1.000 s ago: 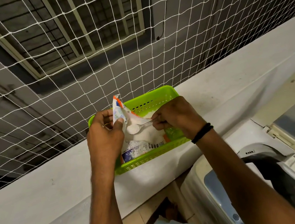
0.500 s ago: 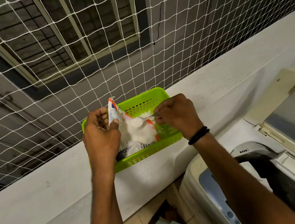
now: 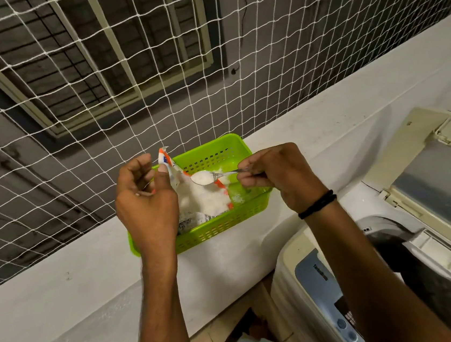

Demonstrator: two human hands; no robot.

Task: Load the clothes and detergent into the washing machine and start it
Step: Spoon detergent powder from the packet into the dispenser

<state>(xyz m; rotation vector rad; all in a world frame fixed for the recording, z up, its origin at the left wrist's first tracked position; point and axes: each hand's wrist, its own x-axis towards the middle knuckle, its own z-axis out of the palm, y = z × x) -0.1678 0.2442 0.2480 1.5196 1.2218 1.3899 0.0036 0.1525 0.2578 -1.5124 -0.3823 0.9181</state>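
An opened detergent packet (image 3: 194,202), white with orange and blue print, lies in a green plastic basket (image 3: 225,227) on a white ledge. My left hand (image 3: 146,199) pinches the packet's top edge between thumb and fingers. My right hand (image 3: 275,176) holds a metal spoon (image 3: 211,176) by its handle; the bowl is heaped with white powder and hovers above the packet's mouth. Loose powder lies in the basket. A top-loading washing machine (image 3: 399,277) stands at the lower right with its lid (image 3: 439,183) raised and its dark drum open.
A white rope net (image 3: 124,84) rises behind the ledge (image 3: 65,301), with a building wall and a barred window beyond it. The machine's blue control panel (image 3: 331,299) faces me. Tiled floor shows between the ledge and the machine.
The spoon has lifted out of the packet with powder on it and moved slightly right. My left hand's grip on the packet has loosened to a pinch of its top edge.
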